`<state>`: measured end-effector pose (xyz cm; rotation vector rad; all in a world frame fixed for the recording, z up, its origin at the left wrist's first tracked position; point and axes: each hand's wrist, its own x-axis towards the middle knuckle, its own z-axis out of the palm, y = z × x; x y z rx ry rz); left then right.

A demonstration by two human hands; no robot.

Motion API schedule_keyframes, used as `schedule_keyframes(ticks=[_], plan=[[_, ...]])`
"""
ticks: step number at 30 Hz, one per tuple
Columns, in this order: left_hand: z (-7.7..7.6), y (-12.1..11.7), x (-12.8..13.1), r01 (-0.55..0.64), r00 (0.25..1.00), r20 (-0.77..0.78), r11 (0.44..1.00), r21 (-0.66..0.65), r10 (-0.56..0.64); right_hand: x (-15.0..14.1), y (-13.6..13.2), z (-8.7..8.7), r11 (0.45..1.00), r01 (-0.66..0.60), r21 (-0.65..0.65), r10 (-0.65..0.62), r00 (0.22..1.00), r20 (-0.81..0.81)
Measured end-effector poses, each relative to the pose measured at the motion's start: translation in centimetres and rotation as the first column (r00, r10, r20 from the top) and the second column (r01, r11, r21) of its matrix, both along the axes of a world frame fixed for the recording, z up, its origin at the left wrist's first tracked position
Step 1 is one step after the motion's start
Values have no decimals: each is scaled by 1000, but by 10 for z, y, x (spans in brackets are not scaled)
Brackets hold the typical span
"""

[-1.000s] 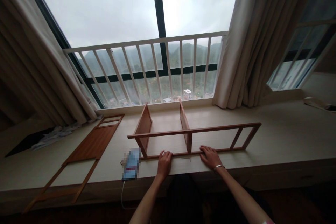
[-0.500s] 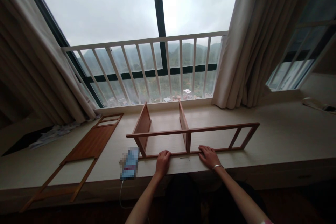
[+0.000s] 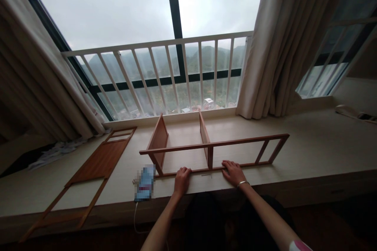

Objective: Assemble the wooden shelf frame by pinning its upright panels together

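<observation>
A reddish-brown wooden shelf frame (image 3: 179,148) lies on its side on the pale ledge, with two upright boards, a left panel (image 3: 157,140) and a middle panel (image 3: 204,128), reaching back toward the window. My left hand (image 3: 182,180) has its fingers curled over the near bottom rail, left of the middle panel. Farther right, my right hand (image 3: 234,173) rests over the same rail with its fingers bent around it. Between my hands lies a thin L-shaped piece (image 3: 206,175), perhaps a hex key. The undersides of both hands are hidden.
A second wooden frame with a solid panel (image 3: 96,160) lies at left, overhanging the front edge. A phone (image 3: 144,184), blurred out, sits by the shelf with a white cable (image 3: 135,217). Behind are a white railing (image 3: 184,41) and curtains (image 3: 262,47).
My view has shifted slightly, so the scene sits a little differently in the picture. Both hands stay on the rail, and the frame keeps its place on the ledge.
</observation>
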<state>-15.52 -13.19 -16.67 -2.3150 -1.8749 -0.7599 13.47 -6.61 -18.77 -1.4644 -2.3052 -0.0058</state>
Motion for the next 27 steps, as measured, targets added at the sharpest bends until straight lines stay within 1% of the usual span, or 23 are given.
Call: schedule_keyframes(ticks=[8,12,17,27], plan=[[1,0,0,26,999,38,1000,-1,-26,0,-1,3,1000,1,-10,-1,1000,-12],[5,-2,-1,57,993,104,998,-3,-56,-1,-1,4,1000,12,-13,-12,1000,-12],[8,-2,0,33,982,184,999,19,-36,-2,0,3,1000,13,-8,-13,1000,0],[0,2,-4,49,958,280,998,25,-54,-3,-1,6,1000,16,-27,-15,1000,21]])
